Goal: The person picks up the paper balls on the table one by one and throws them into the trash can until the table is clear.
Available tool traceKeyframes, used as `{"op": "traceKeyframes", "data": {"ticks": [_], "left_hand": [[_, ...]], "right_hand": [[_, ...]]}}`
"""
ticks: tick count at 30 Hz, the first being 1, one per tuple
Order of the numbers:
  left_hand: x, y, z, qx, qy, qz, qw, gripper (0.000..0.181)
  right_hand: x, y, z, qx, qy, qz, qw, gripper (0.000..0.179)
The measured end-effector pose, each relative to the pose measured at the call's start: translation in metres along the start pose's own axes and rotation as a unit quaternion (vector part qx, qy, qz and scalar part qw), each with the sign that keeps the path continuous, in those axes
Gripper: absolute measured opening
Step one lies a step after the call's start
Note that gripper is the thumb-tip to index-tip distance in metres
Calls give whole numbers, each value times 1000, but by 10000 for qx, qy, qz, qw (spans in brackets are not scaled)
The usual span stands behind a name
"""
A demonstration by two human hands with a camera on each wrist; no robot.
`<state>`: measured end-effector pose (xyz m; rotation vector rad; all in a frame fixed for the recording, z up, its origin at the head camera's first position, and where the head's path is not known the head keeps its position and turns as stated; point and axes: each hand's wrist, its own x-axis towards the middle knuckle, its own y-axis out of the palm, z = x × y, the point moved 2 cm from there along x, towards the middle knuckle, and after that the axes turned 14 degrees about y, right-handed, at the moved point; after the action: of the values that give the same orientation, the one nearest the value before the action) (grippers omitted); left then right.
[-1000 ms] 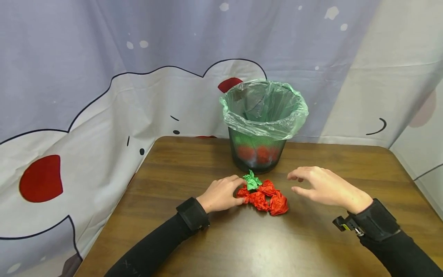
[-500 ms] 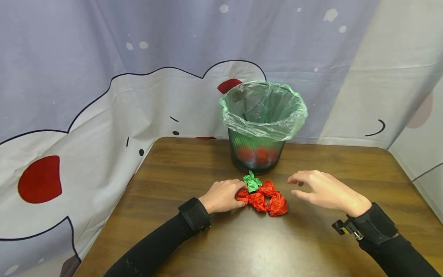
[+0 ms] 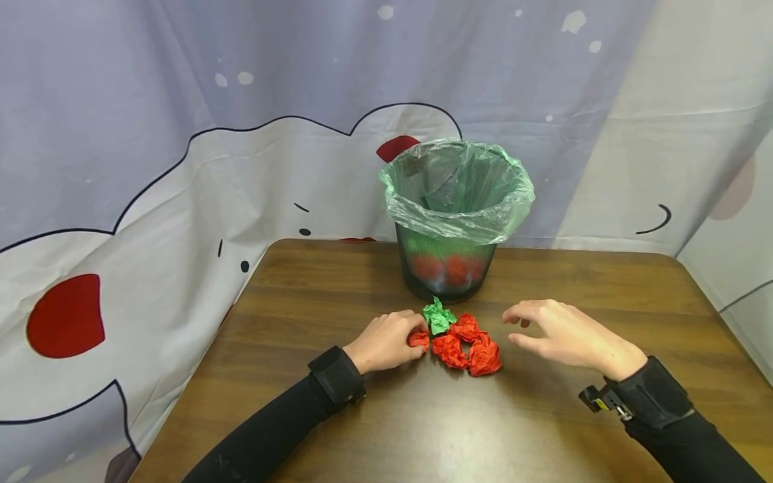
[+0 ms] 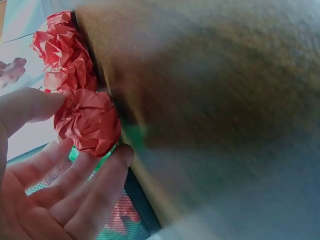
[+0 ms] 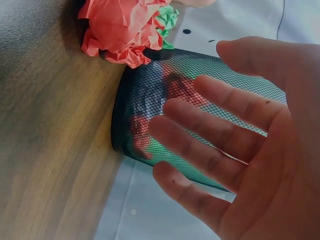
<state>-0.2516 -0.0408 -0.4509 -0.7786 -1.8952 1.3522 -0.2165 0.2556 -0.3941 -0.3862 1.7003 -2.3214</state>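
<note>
My left hand pinches a crumpled red paper ball between thumb and fingers, low over the table. The left wrist view shows the thumb on one side of this red ball and the fingertips on the other. Just right of it lie a crumpled green paper ball and several other crumpled red paper balls, bunched together. To the right of the bunch my right hand hovers with nothing in it. In the right wrist view its fingers are relaxed and spread apart.
Right behind the paper balls stands a black mesh wastebasket lined with a green plastic bag. Red paper shows through its mesh. A patterned curtain hangs behind the wooden table.
My left fingers have closed round the leftmost red paper ball and drawn it slightly left, leaving a gap to the others. My right hand has dipped slightly and stays beside the bunch.
</note>
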Motion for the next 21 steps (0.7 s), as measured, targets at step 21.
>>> {"op": "traceKeyframes", "data": {"ticks": [21], "left_hand": [[8,-50,0,-194,248,-1418,9894,21]], "right_hand": [[-4,11,-5,131,34,-63,9999,24]]}}
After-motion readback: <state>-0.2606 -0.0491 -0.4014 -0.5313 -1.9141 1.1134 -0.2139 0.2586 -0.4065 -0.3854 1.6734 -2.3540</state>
